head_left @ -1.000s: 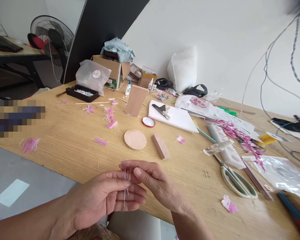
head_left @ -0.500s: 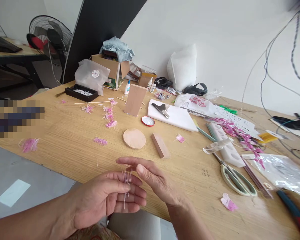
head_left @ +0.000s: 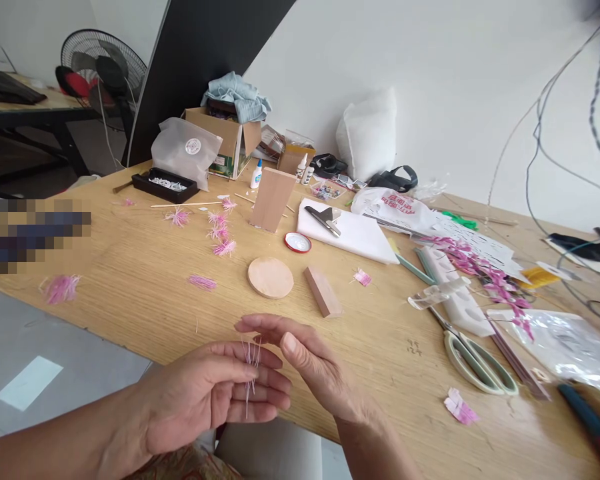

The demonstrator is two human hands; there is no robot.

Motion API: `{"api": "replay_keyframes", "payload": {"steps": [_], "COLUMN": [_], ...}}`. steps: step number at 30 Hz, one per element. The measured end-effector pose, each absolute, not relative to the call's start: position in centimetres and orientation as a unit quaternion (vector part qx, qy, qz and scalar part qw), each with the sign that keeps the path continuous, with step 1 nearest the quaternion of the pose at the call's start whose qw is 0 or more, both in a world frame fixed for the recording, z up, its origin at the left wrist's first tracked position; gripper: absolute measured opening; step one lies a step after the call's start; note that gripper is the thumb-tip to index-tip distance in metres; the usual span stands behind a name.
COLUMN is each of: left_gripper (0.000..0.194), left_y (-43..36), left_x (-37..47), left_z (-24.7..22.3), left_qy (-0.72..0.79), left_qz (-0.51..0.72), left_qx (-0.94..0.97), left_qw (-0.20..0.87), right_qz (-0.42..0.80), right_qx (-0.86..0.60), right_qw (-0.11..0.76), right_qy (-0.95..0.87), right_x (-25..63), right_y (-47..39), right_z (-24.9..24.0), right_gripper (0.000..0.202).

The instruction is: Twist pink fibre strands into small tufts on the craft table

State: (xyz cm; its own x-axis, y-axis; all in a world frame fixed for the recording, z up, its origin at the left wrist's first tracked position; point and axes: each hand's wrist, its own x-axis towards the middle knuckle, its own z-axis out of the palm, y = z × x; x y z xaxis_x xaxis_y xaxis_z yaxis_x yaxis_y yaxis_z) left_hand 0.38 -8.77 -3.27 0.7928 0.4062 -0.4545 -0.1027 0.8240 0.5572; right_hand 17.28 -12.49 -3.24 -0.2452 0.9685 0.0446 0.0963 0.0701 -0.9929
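Note:
Between the thumb and fingers of my left hand (head_left: pixel 215 383) is a small bunch of thin pale-purple threads (head_left: pixel 251 363), its loose ends fanning upward and a few hanging below. My right hand (head_left: pixel 305 367) hovers just beside it, thumb raised and fingers extended behind the bunch's tips; nothing shows in its grasp. Beyond the hands lie a round wooden disc (head_left: pixel 271 277), a rectangular wooden block (head_left: pixel 323 291) and a flat bundle of pink-purple threads (head_left: pixel 203 283). Several fluffy pink tassels (head_left: pixel 224 247) are scattered farther left.
Green-handled scissors (head_left: pixel 480 363) lie at the right near a pink scrap (head_left: pixel 461 406). A wooden board (head_left: pixel 273 200) stands upright behind a red-rimmed lid (head_left: pixel 298 242). A clip (head_left: pixel 323 220) rests on a white foam slab (head_left: pixel 365 243). A black tray (head_left: pixel 165 185) sits back left.
My right thumb has drawn slightly away from the thread bunch. My left hand keeps its hold almost unmoved; the whole view has shifted a little.

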Motion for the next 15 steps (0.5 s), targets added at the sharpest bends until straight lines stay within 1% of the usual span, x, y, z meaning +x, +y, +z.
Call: {"api": "replay_keyframes", "payload": {"steps": [6, 9, 11, 13, 15], "left_gripper": [0.017, 0.020, 0.022, 0.023, 0.024], "left_y": [-8.4, -8.3, -8.2, -8.1, -8.1], "left_x": [0.3, 0.2, 0.2, 0.2, 0.4], "left_z": [-3.5, -3.6, -3.7, -3.8, -3.7], "left_qy": [0.290, 0.288, 0.289, 0.299, 0.317], "left_qz": [0.147, 0.157, 0.181, 0.222, 0.267], "left_qx": [0.252, 0.234, 0.216, 0.195, 0.179], "left_qw": [0.912, 0.915, 0.915, 0.907, 0.892], "right_qz": [0.514, 0.466, 0.377, 0.246, 0.128], "right_qx": [-0.455, -0.485, -0.519, -0.554, -0.576], "right_qw": [0.405, 0.430, 0.460, 0.475, 0.470], "right_qy": [-0.604, -0.602, -0.614, -0.638, -0.656], "right_x": [17.4, 17.5, 17.4, 16.8, 15.9], "right_y": [-12.6, -12.8, -13.2, -13.8, -14.7], "right_z": [-3.2, -3.2, -3.3, -3.6, -4.1], "right_gripper": [0.035, 0.039, 0.037, 0.024, 0.010]}}
